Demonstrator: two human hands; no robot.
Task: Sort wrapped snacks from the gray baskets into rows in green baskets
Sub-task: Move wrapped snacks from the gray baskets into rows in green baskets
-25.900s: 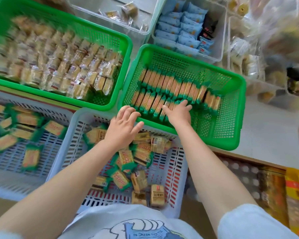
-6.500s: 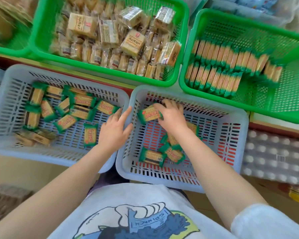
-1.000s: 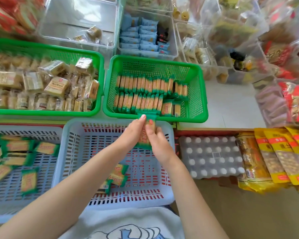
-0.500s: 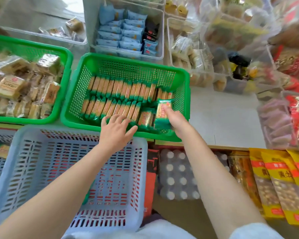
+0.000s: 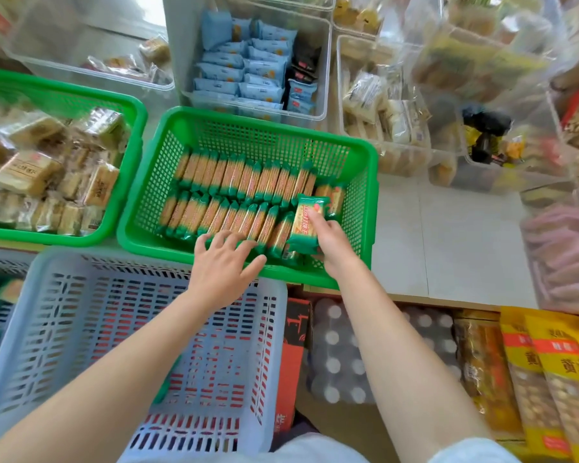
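Green basket (image 5: 368, 182), the landmark: my right hand (image 5: 335, 240) pinches a green-wrapped snack (image 5: 306, 225) at the near row's right end, tilted to stand it alongside its neighbours; my left hand (image 5: 223, 267), fingers spread and released, steadies that row.
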